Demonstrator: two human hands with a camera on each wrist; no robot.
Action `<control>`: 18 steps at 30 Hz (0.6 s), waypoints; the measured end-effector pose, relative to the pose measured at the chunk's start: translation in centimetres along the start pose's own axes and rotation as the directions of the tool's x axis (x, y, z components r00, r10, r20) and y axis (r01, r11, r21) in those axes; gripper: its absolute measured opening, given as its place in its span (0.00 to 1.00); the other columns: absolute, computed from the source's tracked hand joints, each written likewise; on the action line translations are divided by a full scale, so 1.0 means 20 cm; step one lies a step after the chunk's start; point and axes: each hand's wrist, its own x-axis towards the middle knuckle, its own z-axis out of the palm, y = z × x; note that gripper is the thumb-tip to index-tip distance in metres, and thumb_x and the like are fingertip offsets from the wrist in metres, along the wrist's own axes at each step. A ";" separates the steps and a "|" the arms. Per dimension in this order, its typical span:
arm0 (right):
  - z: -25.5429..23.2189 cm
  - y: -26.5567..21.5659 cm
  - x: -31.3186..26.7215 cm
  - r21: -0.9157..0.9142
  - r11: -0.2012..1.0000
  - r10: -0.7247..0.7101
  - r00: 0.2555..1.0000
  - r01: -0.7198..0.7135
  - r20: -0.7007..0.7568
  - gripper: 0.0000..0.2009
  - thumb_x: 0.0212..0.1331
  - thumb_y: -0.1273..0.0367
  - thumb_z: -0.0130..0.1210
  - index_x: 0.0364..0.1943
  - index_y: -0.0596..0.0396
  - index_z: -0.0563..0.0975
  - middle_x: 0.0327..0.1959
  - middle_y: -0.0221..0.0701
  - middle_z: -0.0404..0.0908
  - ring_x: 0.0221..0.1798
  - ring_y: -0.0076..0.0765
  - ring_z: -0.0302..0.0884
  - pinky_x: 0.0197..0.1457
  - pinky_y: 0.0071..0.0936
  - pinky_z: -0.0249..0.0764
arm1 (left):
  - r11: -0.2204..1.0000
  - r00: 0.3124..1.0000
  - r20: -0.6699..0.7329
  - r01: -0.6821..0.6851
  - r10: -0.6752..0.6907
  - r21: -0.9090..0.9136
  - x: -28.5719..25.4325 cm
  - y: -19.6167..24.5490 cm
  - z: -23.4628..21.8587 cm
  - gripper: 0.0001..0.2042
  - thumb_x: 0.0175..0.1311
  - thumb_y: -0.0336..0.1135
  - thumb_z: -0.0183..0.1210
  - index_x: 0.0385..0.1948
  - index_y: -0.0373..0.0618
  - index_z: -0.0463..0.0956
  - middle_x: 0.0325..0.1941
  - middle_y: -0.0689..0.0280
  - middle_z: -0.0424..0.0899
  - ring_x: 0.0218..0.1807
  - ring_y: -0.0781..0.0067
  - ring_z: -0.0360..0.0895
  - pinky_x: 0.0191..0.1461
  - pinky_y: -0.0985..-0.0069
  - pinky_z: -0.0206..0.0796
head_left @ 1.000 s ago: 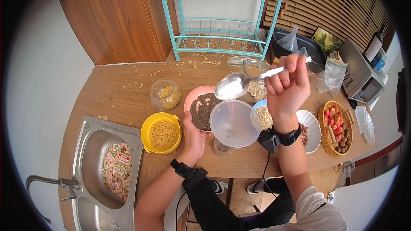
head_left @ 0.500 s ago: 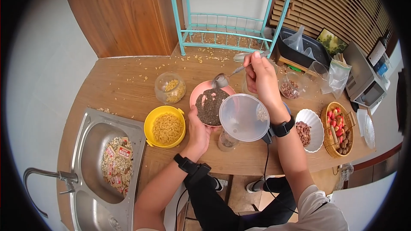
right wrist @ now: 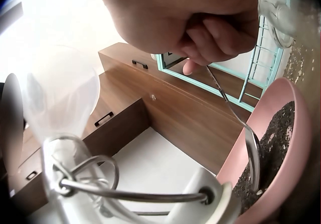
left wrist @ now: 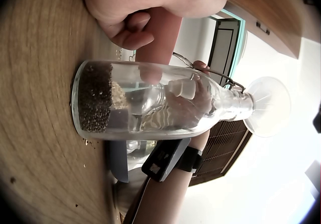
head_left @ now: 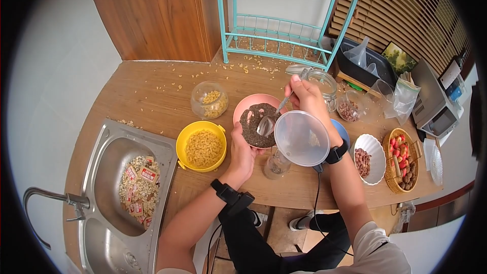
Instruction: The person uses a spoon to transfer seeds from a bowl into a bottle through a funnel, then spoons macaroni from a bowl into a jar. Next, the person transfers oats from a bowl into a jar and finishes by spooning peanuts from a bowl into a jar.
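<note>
My left hand (head_left: pixel 242 158) grips the near left side of a pink bowl (head_left: pixel 247 103), its thumb at the rim. Dark small seeds (head_left: pixel 249 131) lie in the bowl. With my right hand (head_left: pixel 307 97) I hold a metal spoon (right wrist: pixel 254 159) by its handle, its bowl end dipped in the seeds. Just right of the pink bowl stands a clear glass bottle (left wrist: pixel 170 108) with a wire clasp. A layer of the same dark seeds (left wrist: pixel 95 101) fills its bottom. A translucent funnel (head_left: pixel 303 138) sits in the bottle's mouth, under my right forearm in the head view.
Left of the bowl are a yellow bowl of macaroni (head_left: pixel 204 148) and a glass jar (head_left: pixel 209 100). A blue bowl (head_left: pixel 341 133), a white fluted bowl (head_left: pixel 376 159) and a wicker basket (head_left: pixel 416 148) stand at right. A sink (head_left: pixel 109 144) lies left; a turquoise rack (head_left: pixel 276 45) stands behind.
My right hand has brought the spoon down and left from above the funnel into the seeds in the pink bowl. My left hand keeps its hold on the bowl. The head view has shifted slightly.
</note>
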 end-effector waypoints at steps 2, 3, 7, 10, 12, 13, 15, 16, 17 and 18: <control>0.02 -0.02 -0.02 0.023 0.999 0.036 0.999 -0.037 0.039 0.22 0.76 0.53 0.44 0.27 0.53 0.77 0.17 0.21 0.68 0.17 0.16 0.63 0.22 0.19 0.58 | 1.000 1.000 0.006 -0.006 0.006 0.001 0.00 0.00 0.00 0.26 0.76 0.59 0.31 0.49 0.47 0.71 0.39 0.66 0.82 0.34 0.74 0.76 0.34 0.75 0.63; 0.02 -0.01 -0.01 0.023 0.999 0.036 0.999 -0.037 0.038 0.22 0.76 0.53 0.44 0.27 0.53 0.77 0.17 0.21 0.68 0.17 0.16 0.63 0.22 0.19 0.58 | 1.000 1.000 0.009 -0.005 0.005 0.003 0.01 -0.01 -0.01 0.26 0.76 0.59 0.31 0.49 0.47 0.71 0.39 0.66 0.82 0.34 0.74 0.76 0.34 0.75 0.64; 0.02 0.01 0.00 0.048 0.995 0.081 0.992 -0.086 0.100 0.23 0.75 0.53 0.44 0.29 0.55 0.78 0.16 0.23 0.71 0.18 0.17 0.67 0.22 0.19 0.61 | 1.000 1.000 0.001 -0.019 0.019 -0.005 0.01 -0.02 -0.01 0.27 0.76 0.60 0.32 0.50 0.47 0.71 0.40 0.66 0.82 0.35 0.75 0.75 0.34 0.75 0.64; 0.02 0.04 0.02 0.011 0.996 0.084 0.993 -0.086 0.082 0.23 0.75 0.53 0.45 0.30 0.56 0.79 0.17 0.25 0.74 0.19 0.19 0.69 0.23 0.19 0.63 | 1.000 1.000 0.013 -0.025 0.025 -0.001 0.01 -0.02 -0.02 0.27 0.76 0.60 0.32 0.50 0.47 0.71 0.41 0.66 0.82 0.35 0.75 0.75 0.35 0.75 0.65; 0.02 0.06 0.02 -0.022 0.997 0.072 0.996 -0.071 0.059 0.23 0.75 0.53 0.45 0.30 0.57 0.79 0.17 0.26 0.75 0.19 0.20 0.71 0.24 0.20 0.65 | 1.000 1.000 0.013 -0.021 0.021 0.003 0.01 -0.01 -0.01 0.27 0.76 0.60 0.32 0.51 0.48 0.71 0.41 0.66 0.82 0.35 0.75 0.76 0.35 0.75 0.65; 0.02 0.06 0.03 -0.055 0.996 0.075 0.996 -0.073 0.052 0.23 0.75 0.53 0.45 0.31 0.57 0.79 0.18 0.26 0.76 0.20 0.20 0.72 0.24 0.20 0.66 | 1.000 1.000 0.014 -0.018 0.018 0.006 0.00 -0.01 -0.01 0.27 0.76 0.61 0.32 0.51 0.48 0.71 0.41 0.67 0.82 0.36 0.75 0.76 0.35 0.75 0.64; 0.01 0.08 0.03 -0.088 0.993 0.079 0.996 -0.075 0.044 0.23 0.75 0.53 0.45 0.31 0.58 0.79 0.18 0.26 0.76 0.20 0.20 0.73 0.25 0.21 0.67 | 1.000 1.000 0.023 -0.017 0.017 0.004 0.01 -0.02 -0.02 0.27 0.76 0.61 0.32 0.51 0.48 0.71 0.42 0.67 0.82 0.36 0.75 0.76 0.36 0.75 0.64; 0.01 0.09 0.04 -0.100 0.991 0.090 0.995 -0.084 0.049 0.23 0.75 0.53 0.45 0.31 0.58 0.79 0.18 0.27 0.77 0.20 0.20 0.73 0.25 0.21 0.68 | 1.000 0.999 0.031 -0.015 0.015 0.001 0.02 -0.02 -0.03 0.27 0.76 0.61 0.32 0.52 0.48 0.71 0.42 0.67 0.82 0.37 0.75 0.76 0.36 0.75 0.64; 0.01 0.09 0.04 -0.112 0.989 0.100 0.993 -0.094 0.055 0.23 0.74 0.53 0.46 0.31 0.58 0.79 0.18 0.27 0.77 0.21 0.20 0.74 0.25 0.21 0.68 | 1.000 0.999 0.032 -0.014 0.014 0.002 0.01 -0.02 -0.03 0.27 0.76 0.61 0.32 0.52 0.48 0.71 0.42 0.67 0.82 0.37 0.75 0.76 0.36 0.75 0.64; 0.01 0.09 0.04 -0.111 0.989 0.101 0.993 -0.094 0.054 0.23 0.74 0.53 0.46 0.31 0.58 0.79 0.18 0.27 0.77 0.21 0.20 0.74 0.25 0.21 0.68 | 1.000 0.999 0.032 -0.008 0.008 0.004 0.01 -0.02 -0.02 0.27 0.76 0.61 0.32 0.51 0.48 0.71 0.42 0.67 0.82 0.37 0.75 0.76 0.36 0.75 0.64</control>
